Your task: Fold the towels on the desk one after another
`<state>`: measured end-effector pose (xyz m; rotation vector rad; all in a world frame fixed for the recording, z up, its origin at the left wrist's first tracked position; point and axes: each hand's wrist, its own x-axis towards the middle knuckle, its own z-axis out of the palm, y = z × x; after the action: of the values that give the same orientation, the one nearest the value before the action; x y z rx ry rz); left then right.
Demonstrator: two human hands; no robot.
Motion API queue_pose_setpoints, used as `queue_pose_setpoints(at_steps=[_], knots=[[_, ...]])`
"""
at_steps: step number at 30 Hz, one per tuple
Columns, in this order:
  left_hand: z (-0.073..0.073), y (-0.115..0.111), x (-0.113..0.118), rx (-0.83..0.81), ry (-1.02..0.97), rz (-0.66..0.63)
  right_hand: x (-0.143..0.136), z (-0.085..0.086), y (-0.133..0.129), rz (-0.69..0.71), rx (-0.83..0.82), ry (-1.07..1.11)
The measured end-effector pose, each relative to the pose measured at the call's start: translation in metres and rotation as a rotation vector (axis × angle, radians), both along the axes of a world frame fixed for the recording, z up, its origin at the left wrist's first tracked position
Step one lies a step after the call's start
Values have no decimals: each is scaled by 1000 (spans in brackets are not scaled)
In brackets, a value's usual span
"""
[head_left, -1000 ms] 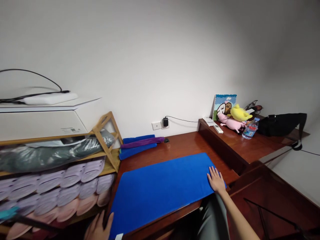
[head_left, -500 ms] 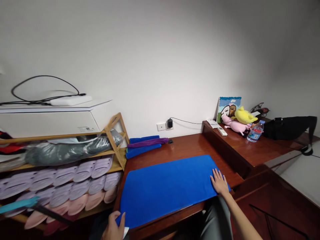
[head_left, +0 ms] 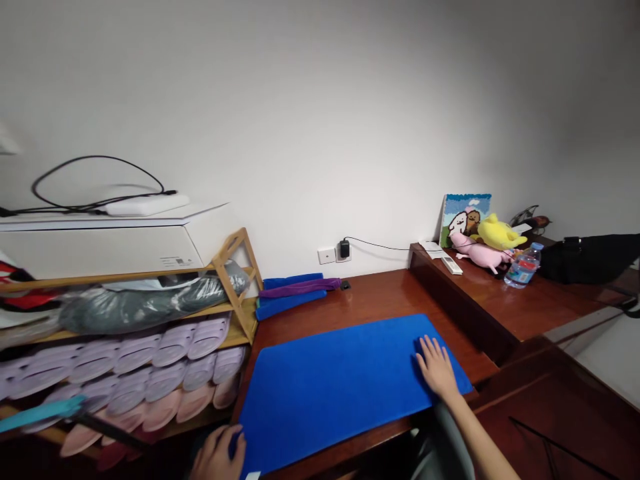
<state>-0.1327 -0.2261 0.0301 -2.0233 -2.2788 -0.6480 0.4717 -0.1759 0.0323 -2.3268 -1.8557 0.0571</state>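
A blue cloth [head_left: 335, 387] lies spread flat on the brown wooden desk [head_left: 370, 300], reaching its front edge. My right hand [head_left: 437, 365] rests on the cloth's right part with the fingers spread. At the cloth's front left corner is my left hand [head_left: 220, 453], its fingers curled and the thumb apart from them; whether it pinches the cloth edge is not clear. A small white tag [head_left: 253, 475] shows at the cloth's front edge, beside my left hand. Folded blue and purple cloths [head_left: 295, 291] lie at the back left of the desk.
On the left, a wooden rack [head_left: 245, 287] holds slippers [head_left: 173, 345], a wrapped bundle and a white box [head_left: 100, 250]. The raised surface at right carries plush toys [head_left: 483, 253], a bottle [head_left: 523, 267], a remote [head_left: 452, 265] and a black bag [head_left: 590, 259]. A charger [head_left: 345, 248] is plugged into the wall.
My right hand has moved slightly inward over the cloth from near its right edge. My left hand's fingers have shifted and curled at the corner. The view has turned slightly left.
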Motion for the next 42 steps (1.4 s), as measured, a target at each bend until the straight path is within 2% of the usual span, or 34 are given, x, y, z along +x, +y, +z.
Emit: queue_pose_setpoints(at_steps=[4,6,9,11,12,14,16,19,22,25,28,30,32,34,36,39,41,42], knots=[[34,65,41,15,39,-164,-108,23,33,263,33,119],[42,100,62,8,79,-247,-170,31,51,399,22,197],[35,141,78,-51,141,-320,-245,35,73,567,-17,275],[21,156,73,-116,169,-307,-271,31,84,620,-39,293],[13,160,67,-138,176,-295,-274,28,90,626,-43,295],[-2,165,54,-146,175,-289,-261,22,99,600,-39,288],[-11,166,44,-128,165,-292,-224,16,109,522,-34,249],[-16,167,41,-121,155,-253,-138,11,120,305,-47,134],[-15,167,45,-135,160,-228,-42,8,123,31,-127,35],[-13,168,47,-150,174,-233,31,4,119,-148,-192,14],[-11,168,45,-175,181,-236,62,3,114,-182,-224,24],[-9,169,44,-192,184,-239,55,7,115,-202,-225,17],[-8,169,43,-199,190,-241,26,15,117,-203,-168,-7],[-9,170,42,-193,202,-239,-26,25,119,-110,-53,-17],[-12,172,41,-170,206,-231,-97,31,118,118,50,48],[-18,173,39,-130,203,-209,-211,28,112,472,106,210],[-19,174,39,-131,207,-201,-266,21,108,600,60,276],[-20,174,39,-139,209,-201,-282,18,108,629,31,295]])
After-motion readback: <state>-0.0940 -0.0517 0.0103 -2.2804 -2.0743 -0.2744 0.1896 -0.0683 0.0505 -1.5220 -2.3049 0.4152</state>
